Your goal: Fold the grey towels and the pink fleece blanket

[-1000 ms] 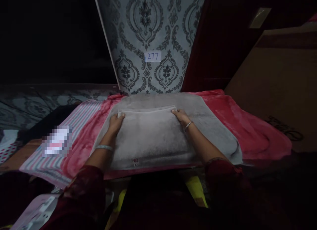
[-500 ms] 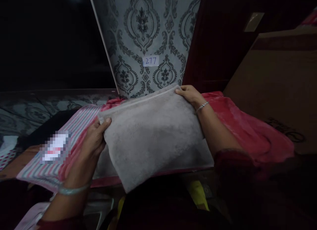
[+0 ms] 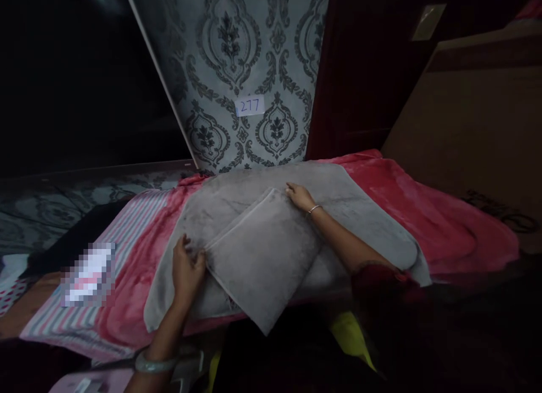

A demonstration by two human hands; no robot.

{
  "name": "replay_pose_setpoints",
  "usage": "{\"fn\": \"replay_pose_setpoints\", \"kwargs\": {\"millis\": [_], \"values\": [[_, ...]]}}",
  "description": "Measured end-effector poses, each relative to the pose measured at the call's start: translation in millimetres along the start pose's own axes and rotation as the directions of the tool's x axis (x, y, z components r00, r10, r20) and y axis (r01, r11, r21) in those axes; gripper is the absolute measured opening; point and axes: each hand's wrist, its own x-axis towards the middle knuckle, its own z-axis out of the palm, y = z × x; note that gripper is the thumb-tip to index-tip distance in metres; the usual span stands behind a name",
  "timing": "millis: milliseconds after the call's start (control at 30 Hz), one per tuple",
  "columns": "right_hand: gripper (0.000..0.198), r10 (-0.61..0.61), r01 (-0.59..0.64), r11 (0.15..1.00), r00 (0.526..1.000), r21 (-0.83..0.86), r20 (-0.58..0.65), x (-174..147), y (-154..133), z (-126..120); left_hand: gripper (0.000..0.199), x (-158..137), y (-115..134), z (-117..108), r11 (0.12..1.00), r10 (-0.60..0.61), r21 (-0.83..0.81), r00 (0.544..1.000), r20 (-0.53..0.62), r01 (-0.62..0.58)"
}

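Observation:
A folded grey plush cloth [image 3: 266,257] lies at a slant, one corner pointing towards me past the front edge. Beneath it is a larger grey plush mat [image 3: 359,212] with rounded corners, laid over a red-pink blanket [image 3: 402,201]. My left hand [image 3: 188,271] is open beside the folded cloth's left corner, fingers apart and the thumb close to that corner. At its far corner, my right hand [image 3: 300,196] hovers on or just above the fabric, fingers stretched out; whether they touch it I cannot tell.
A striped cloth [image 3: 108,235] lies at the left, with a blurred white label on it. A dark screen [image 3: 76,77] stands behind on the left. A large cardboard box [image 3: 474,127] is at the right. Patterned wallpaper bears a paper label [image 3: 249,105] reading 277.
The folded grey cloth, held up in both hands before, now lies turned on the grey mat. Both hands have let go of it, and the left has moved lower and to the right.

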Motion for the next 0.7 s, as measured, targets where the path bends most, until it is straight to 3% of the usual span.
{"fn": "replay_pose_setpoints", "kwargs": {"millis": [33, 100, 167, 200, 267, 367, 433, 700], "values": [[0.051, -0.050, 0.050, 0.999, 0.999, -0.022, 0.004, -4, 3, -4, 0.060, 0, 9, 9, 0.978, 0.176, 0.106, 0.984, 0.025, -0.178], [0.053, -0.177, 0.182, 0.976, 0.983, -0.116, 0.052, -16, 7, -4, 0.060, -6, 31, 38, 0.869, 0.419, 0.177, 0.877, 0.236, -0.462], [0.054, -0.273, 0.304, 0.922, 0.949, -0.241, 0.156, -28, 9, 4, 0.064, -15, 54, 74, 0.772, 0.482, 0.160, 0.731, 0.483, -0.615], [0.055, -0.284, 0.336, 0.895, 0.936, -0.293, 0.206, -33, 10, 10, 0.065, -20, 64, 91, 0.732, 0.469, 0.185, 0.682, 0.560, -0.656], [0.056, -0.257, 0.340, 0.872, 0.930, -0.353, 0.262, -40, 14, 20, 0.066, -27, 74, 115, 0.665, 0.414, 0.257, 0.633, 0.654, -0.701], [0.057, -0.226, 0.321, 0.868, 0.935, -0.378, 0.275, -39, 18, 29, 0.064, -31, 73, 129, 0.601, 0.363, 0.338, 0.624, 0.692, -0.724], [0.057, -0.225, 0.321, 0.871, 0.933, -0.371, 0.280, -35, 20, 30, 0.064, -30, 67, 127, 0.584, 0.354, 0.378, 0.644, 0.678, -0.719], [0.058, -0.223, 0.308, 0.879, 0.940, -0.365, 0.257, -33, 22, 30, 0.063, -20, 44, 83, 0.604, 0.164, 0.633, 0.853, 0.496, -0.484]]}}
